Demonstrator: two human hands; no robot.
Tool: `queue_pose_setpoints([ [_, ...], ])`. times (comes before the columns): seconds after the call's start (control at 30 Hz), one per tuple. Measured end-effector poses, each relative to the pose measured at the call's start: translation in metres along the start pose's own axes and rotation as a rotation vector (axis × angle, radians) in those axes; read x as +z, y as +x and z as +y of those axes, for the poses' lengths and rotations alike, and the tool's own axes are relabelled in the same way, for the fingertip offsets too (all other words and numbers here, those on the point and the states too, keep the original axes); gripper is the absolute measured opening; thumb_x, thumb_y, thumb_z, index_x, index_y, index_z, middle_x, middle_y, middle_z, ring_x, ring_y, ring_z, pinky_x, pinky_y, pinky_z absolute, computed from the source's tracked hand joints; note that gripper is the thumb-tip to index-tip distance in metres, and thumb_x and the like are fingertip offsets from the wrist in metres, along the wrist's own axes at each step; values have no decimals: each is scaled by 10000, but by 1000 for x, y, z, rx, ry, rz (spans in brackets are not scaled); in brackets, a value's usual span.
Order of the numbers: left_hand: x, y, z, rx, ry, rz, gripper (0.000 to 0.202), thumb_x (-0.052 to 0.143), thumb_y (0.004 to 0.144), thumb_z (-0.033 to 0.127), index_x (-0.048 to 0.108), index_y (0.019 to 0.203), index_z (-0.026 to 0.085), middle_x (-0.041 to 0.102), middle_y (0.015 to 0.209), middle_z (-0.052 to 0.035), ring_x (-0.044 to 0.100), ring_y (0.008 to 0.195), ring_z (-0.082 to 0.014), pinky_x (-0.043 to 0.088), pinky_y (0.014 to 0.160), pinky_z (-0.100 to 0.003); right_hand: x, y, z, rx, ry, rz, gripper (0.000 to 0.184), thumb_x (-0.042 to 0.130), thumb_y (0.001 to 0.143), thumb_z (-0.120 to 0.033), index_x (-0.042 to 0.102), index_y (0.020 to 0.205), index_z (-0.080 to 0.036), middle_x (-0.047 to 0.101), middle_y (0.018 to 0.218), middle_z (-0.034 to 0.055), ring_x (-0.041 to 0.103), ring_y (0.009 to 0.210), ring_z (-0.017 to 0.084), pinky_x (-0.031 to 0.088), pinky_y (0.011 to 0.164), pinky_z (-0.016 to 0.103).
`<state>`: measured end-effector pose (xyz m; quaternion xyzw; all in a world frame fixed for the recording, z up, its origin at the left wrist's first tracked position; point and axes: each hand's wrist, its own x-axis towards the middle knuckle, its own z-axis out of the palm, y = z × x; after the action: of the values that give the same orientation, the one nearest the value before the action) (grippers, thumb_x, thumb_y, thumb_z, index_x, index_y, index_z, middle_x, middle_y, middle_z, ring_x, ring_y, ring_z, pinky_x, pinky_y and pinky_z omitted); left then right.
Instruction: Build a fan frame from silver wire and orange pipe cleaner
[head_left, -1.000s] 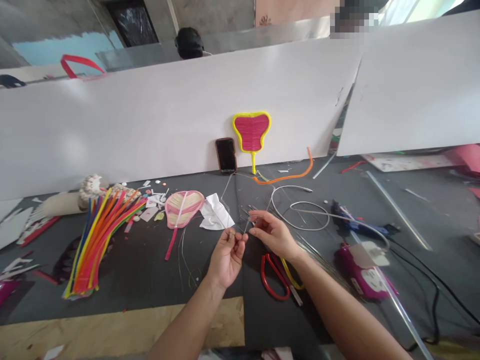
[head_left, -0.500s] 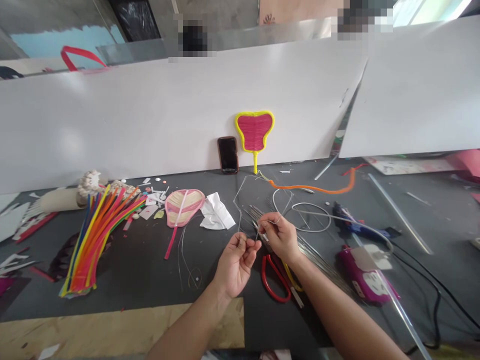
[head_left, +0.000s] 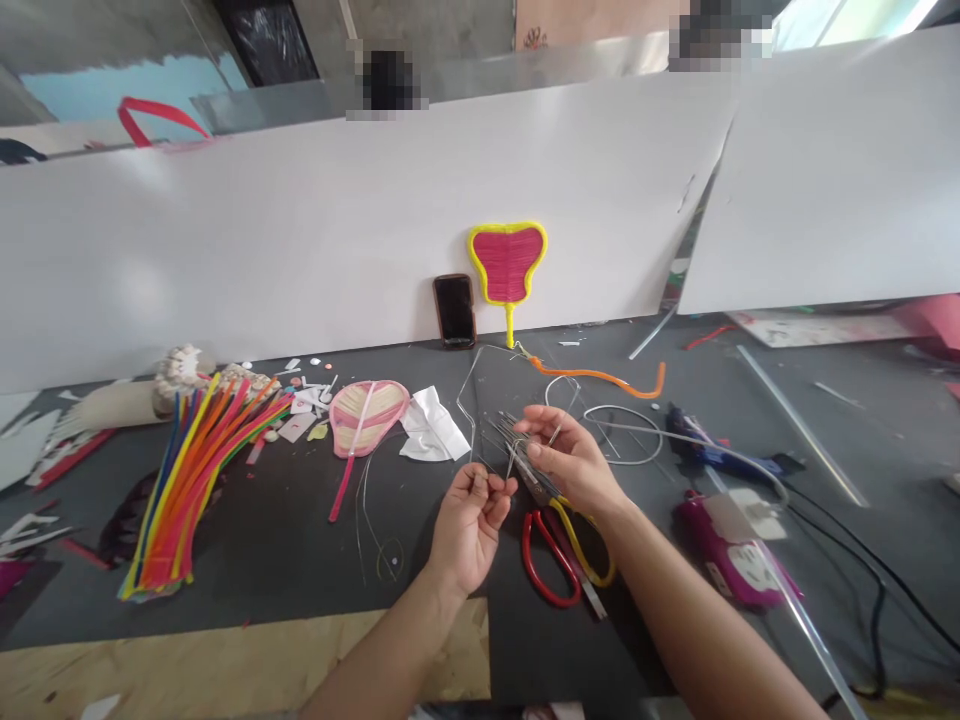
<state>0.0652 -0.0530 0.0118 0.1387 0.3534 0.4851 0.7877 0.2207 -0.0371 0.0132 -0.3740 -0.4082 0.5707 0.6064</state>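
Nearest, a strip of pale, flake-patterned board point(head_left: 262, 655) runs along the front edge of the dark table point(head_left: 300, 560). Beyond it, the left hand point(head_left: 466, 525) pinches thin wire point(head_left: 511, 460) between thumb and fingertips; the wire sits in the gap between the two hands. At two o'clock from it, the right hand point(head_left: 576, 458) is loosely curled, thumb a little apart from the fingers. A wire shows beside them, but I cannot tell whether it is gripped.

To handle such fine stock well, I would keep the left pinch firm and close to the spot being worked, letting the right fingertips press lightly, since a hard push could kink it. Loose ends deserve care near the skin.

Just beyond the wrists, at five o'clock from the left fingertips, lie scissors point(head_left: 555, 602) with smooth, looped handles, one red, one yellow. At eleven o'clock is crumpled white paper point(head_left: 433, 428), soft and creased; farther toward ten, a flat pink-rimmed paddle shape point(head_left: 367, 418) with cream panels. At one o'clock, a bent orange length point(head_left: 600, 374) looks flexible. Farthest, near twelve, a dark phone point(head_left: 454, 312) and a yellow-edged, ribbed crimson fan point(head_left: 508, 262) lean against the smooth white panel point(head_left: 300, 240).
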Motion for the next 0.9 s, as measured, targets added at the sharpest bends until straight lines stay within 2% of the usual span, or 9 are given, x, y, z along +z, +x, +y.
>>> queue_pose_setpoints([
  [0.1, -3, 2, 0, 30, 25, 7, 182, 694, 715, 157, 514, 748, 160, 603, 674, 17, 665, 762, -122, 522, 581, -117, -6, 1, -8, 56, 194, -45, 394, 722, 677, -299, 601, 1048, -240, 618, 870, 15, 370, 480, 44, 315, 412, 190],
  [0.23, -8, 6, -1, 31, 72, 9, 211, 722, 690, 187, 520, 748, 161, 603, 673, 17, 664, 776, -130, 522, 587, -122, -11, 3, -16, 65, 335, 78, 224, 631, 772, -361, 637, 926, -197, 584, 704, -7, 291, 417, 25, 258, 373, 173],
  [0.37, -10, 7, -3, 9, 124, -15, 222, 730, 683, 213, 525, 752, 160, 601, 658, 19, 660, 733, -124, 529, 589, -140, -13, 6, -18, 27, 366, 162, 159, 604, 793, -340, 630, 842, -191, 533, 594, -34, 273, 385, 23, 230, 347, 152],
  [0.57, -8, 8, -9, -22, 134, -16, 236, 739, 669, 212, 519, 738, 160, 593, 631, 24, 656, 680, -121, 531, 555, -146, -13, 8, -20, -24, 350, 284, 127, 608, 778, -315, 626, 809, -193, 541, 579, -35, 283, 376, 29, 218, 309, 137],
  [0.63, -9, 9, -7, -14, 125, -3, 217, 727, 681, 200, 521, 739, 160, 594, 634, 22, 658, 689, -122, 530, 556, -142, -14, 8, -21, -2, 372, 259, 134, 611, 774, -304, 636, 828, -185, 559, 609, -25, 304, 388, 28, 236, 308, 132],
  [0.77, -12, 11, -1, 7, 90, 35, 184, 704, 704, 171, 524, 742, 159, 601, 642, 17, 665, 712, -123, 525, 564, -129, -18, 6, -23, 107, 532, 93, 162, 624, 765, -304, 637, 859, -173, 571, 677, -15, 351, 434, 21, 303, 339, 104],
  [0.9, -12, 11, 1, -5, 81, 36, 164, 690, 717, 161, 528, 744, 157, 600, 641, 15, 666, 709, -123, 524, 560, -127, -18, 4, -25, 124, 643, 20, 86, 642, 750, -225, 620, 815, -174, 539, 646, -32, 350, 430, 12, 320, 350, 77],
])
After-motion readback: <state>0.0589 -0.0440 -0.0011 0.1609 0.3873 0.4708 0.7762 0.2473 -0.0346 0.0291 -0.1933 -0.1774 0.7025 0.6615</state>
